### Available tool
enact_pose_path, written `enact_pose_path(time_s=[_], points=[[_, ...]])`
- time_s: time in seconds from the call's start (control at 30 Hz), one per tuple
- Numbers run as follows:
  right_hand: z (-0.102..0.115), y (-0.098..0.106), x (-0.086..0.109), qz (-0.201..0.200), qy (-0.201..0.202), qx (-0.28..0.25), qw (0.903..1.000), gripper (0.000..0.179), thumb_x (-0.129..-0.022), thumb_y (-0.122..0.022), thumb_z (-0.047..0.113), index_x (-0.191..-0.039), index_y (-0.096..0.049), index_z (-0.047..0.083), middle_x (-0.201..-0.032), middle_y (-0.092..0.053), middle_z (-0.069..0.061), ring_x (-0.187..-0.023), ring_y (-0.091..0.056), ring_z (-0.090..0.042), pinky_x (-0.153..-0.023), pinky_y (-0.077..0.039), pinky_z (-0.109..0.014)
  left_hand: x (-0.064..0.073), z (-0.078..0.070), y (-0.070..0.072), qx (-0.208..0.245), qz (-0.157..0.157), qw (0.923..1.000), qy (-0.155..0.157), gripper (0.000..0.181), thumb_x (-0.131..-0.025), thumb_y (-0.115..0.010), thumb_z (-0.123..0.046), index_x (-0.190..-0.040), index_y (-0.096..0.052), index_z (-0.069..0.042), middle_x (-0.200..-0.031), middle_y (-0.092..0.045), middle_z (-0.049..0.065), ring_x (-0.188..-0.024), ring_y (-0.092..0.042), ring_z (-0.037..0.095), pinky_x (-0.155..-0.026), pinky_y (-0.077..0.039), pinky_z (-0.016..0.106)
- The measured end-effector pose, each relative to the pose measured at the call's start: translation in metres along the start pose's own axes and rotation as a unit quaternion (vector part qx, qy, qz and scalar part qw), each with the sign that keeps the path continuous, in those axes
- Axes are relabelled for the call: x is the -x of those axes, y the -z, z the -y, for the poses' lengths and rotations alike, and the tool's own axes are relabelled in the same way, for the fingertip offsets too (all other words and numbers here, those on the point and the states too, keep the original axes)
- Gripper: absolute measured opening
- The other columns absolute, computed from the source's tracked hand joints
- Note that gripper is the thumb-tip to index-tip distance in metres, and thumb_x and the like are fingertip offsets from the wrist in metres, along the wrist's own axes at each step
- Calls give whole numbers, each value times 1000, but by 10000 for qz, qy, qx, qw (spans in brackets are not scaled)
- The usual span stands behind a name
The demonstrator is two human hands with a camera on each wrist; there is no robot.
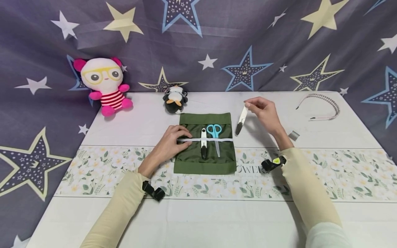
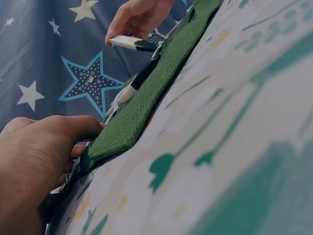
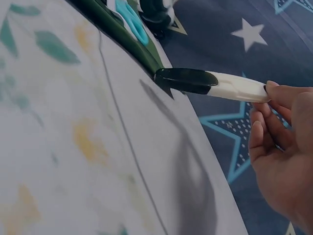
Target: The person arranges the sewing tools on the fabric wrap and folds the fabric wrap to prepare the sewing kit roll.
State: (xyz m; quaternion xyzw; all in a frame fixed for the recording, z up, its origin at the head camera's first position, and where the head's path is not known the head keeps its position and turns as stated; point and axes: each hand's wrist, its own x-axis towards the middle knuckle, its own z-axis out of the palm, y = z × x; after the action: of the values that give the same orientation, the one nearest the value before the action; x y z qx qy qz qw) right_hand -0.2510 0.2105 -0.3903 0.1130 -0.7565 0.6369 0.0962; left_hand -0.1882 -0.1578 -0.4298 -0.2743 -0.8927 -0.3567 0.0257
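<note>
White thread snips [image 1: 242,119] with a dark end hang tilted from my right hand [image 1: 264,112], pinched at the upper end between thumb and fingers. In the right wrist view the snips [image 3: 210,84] point dark end toward the green cloth organizer [image 1: 204,167]. That organizer lies flat, with a white elastic strip [image 1: 192,140] across its middle. Under the strip sit a second, similar pair of snips [image 1: 203,143] and blue-handled scissors [image 1: 214,131], side by side. My left hand [image 1: 170,141] rests on the organizer's left edge, thumb and fingers either side of the strip's end.
Behind the organizer sits a penguin plush [image 1: 175,100]; a pink-and-white plush toy [image 1: 105,86] is at the back left. A headband [image 1: 328,105] lies at the back right, and a small grey piece [image 1: 294,135] beside my right wrist. A star-patterned curtain [image 1: 198,44] hangs behind the table.
</note>
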Motion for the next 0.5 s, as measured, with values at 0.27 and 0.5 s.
enact_pose_path(time_s=[0.27, 0.5], points=[[5, -25, -2, 128, -163, -232, 9995, 25, -100, -67, 2, -117, -66, -17, -91, -73, 4, -82, -62, -9, -80, -50, -26, -1, 1, -1, -25, 8, 10000, -11, 19, -98, -75, -19, -113, -76, -8, -131, -60, 15, -123, -47, 36, -103, -40, 54], [34, -48, 3, 291, -182, -255, 9991, 23, -100, -66, 0, -114, -66, -19, -87, -71, 6, -80, -61, -10, -76, -49, -24, -1, -1, 0, 9, 25, 10000, 12, 19, -98, -75, -19, -114, -76, -8, -131, -60, 15, -124, -47, 36, -103, -40, 55]])
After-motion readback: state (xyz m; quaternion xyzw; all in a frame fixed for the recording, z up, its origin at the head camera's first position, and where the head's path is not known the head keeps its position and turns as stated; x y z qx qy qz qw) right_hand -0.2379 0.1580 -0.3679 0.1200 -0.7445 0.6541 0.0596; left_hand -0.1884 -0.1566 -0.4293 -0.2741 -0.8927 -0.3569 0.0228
